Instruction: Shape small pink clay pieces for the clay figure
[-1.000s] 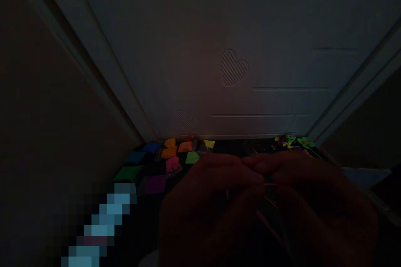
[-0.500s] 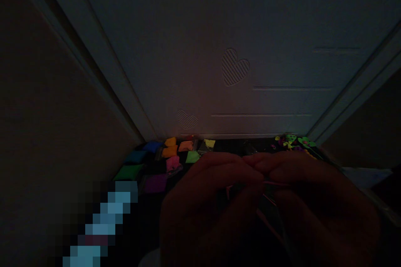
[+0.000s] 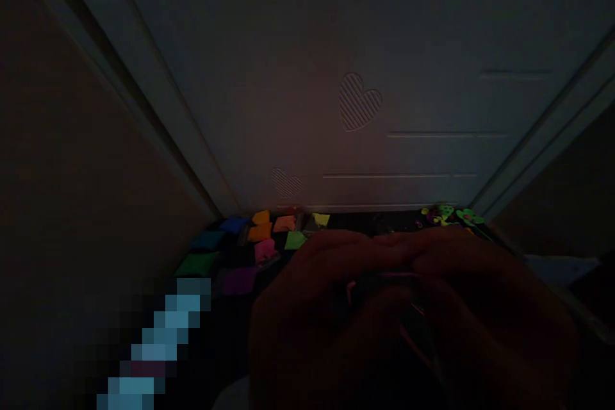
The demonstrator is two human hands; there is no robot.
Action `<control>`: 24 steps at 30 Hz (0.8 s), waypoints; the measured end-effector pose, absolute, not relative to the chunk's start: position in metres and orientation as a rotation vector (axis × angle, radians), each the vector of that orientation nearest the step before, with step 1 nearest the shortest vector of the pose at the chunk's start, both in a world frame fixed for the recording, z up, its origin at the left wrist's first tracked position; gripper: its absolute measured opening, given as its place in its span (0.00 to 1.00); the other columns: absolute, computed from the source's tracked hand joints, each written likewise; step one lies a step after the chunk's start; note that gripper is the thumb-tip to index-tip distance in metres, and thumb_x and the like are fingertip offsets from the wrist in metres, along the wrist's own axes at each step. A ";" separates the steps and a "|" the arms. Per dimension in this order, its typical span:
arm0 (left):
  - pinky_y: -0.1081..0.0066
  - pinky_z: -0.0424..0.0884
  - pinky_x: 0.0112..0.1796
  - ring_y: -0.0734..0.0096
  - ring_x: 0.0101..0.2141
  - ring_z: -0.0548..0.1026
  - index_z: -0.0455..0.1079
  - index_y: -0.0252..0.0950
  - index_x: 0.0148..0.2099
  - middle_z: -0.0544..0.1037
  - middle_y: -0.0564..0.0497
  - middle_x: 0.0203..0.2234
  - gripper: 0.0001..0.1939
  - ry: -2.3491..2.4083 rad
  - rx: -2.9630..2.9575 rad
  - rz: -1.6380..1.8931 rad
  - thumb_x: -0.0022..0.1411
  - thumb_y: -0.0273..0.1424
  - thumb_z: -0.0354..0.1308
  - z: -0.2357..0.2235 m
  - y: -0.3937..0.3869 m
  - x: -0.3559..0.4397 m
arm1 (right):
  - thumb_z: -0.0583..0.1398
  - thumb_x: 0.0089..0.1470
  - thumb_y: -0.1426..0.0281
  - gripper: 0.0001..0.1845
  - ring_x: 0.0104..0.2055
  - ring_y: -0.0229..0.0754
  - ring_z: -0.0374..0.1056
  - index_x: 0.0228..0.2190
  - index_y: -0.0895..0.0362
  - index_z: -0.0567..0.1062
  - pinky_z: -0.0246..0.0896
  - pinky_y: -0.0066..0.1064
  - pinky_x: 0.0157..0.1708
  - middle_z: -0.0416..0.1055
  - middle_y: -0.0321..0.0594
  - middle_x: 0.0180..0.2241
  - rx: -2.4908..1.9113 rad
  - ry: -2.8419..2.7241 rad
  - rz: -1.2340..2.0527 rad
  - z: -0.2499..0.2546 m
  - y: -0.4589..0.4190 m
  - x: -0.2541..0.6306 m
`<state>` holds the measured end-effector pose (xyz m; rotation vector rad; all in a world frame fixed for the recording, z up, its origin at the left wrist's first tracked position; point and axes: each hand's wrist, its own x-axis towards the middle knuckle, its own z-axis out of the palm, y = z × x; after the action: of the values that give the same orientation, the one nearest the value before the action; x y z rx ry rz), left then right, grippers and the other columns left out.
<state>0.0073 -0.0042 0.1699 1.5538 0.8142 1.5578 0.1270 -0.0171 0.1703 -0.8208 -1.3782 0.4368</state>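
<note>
In very dim light, my left hand (image 3: 307, 314) and my right hand (image 3: 500, 307) meet low in the head view, their fingertips touching or nearly so. Both are closed, with fingers curled and thumbs tucked in below. Between them runs a thin pink strand (image 3: 398, 274), bent at its left end beside my left fingers. A further pink length (image 3: 414, 341) slants down under my right thumb. The strand's material is too dark to tell, and its ends are partly hidden by my fingers.
Packets in several colours lie to the left, among them a green packet (image 3: 198, 264), a purple packet (image 3: 239, 280) and a pink packet (image 3: 264, 250). Small green flower shapes (image 3: 468, 216) sit at the back right. Behind stands a pale panel (image 3: 240, 77) with embossed hearts.
The left thumb has dropped a little away from the fingers above it, showing more of the pink strand. My right thumb has risen slightly. The packets stay in place.
</note>
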 end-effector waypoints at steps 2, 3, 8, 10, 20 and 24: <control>0.76 0.71 0.37 0.75 0.34 0.72 0.72 0.48 0.33 0.75 0.58 0.31 0.10 0.806 1.513 1.557 0.48 0.26 0.61 0.169 -0.006 0.008 | 0.59 0.44 0.78 0.09 0.34 0.35 0.70 0.27 0.52 0.73 0.68 0.23 0.33 0.73 0.33 0.29 -0.825 -1.372 0.470 0.170 -0.018 0.128; 0.76 0.71 0.37 0.76 0.34 0.72 0.72 0.48 0.33 0.75 0.59 0.31 0.09 0.799 1.492 1.561 0.49 0.26 0.61 0.169 -0.006 0.009 | 0.59 0.45 0.78 0.09 0.35 0.35 0.70 0.28 0.52 0.73 0.68 0.23 0.34 0.73 0.33 0.30 -0.825 -1.365 0.489 0.170 -0.018 0.128; 0.81 0.70 0.35 0.79 0.32 0.72 0.72 0.45 0.31 0.75 0.60 0.29 0.08 0.777 1.480 1.554 0.50 0.24 0.59 0.167 -0.005 0.009 | 0.59 0.46 0.77 0.08 0.35 0.34 0.70 0.28 0.53 0.73 0.67 0.20 0.35 0.73 0.32 0.31 -0.836 -1.334 0.571 0.169 -0.017 0.127; 0.83 0.69 0.35 0.81 0.32 0.72 0.72 0.44 0.30 0.75 0.60 0.28 0.08 0.815 1.465 1.567 0.50 0.24 0.59 0.167 -0.004 0.009 | 0.59 0.46 0.77 0.08 0.35 0.34 0.70 0.28 0.52 0.73 0.67 0.19 0.35 0.73 0.32 0.31 -0.841 -1.336 0.573 0.169 -0.017 0.127; 0.81 0.71 0.32 0.79 0.29 0.73 0.72 0.44 0.27 0.75 0.60 0.26 0.05 0.875 1.408 1.657 0.50 0.27 0.60 0.169 -0.006 0.012 | 0.58 0.47 0.78 0.10 0.38 0.35 0.69 0.30 0.51 0.72 0.68 0.22 0.38 0.73 0.32 0.32 -0.799 -1.374 0.579 0.167 -0.016 0.129; 0.82 0.69 0.35 0.80 0.31 0.72 0.72 0.44 0.28 0.75 0.60 0.28 0.06 0.867 1.355 1.607 0.50 0.25 0.60 0.169 -0.007 0.015 | 0.58 0.47 0.78 0.08 0.36 0.34 0.69 0.28 0.53 0.73 0.67 0.21 0.37 0.72 0.33 0.30 -0.764 -1.284 0.604 0.168 -0.015 0.123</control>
<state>0.0147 -0.0069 0.1685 1.3547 0.8668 1.6072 0.1235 -0.0152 0.1679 -0.7637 -1.2837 0.6039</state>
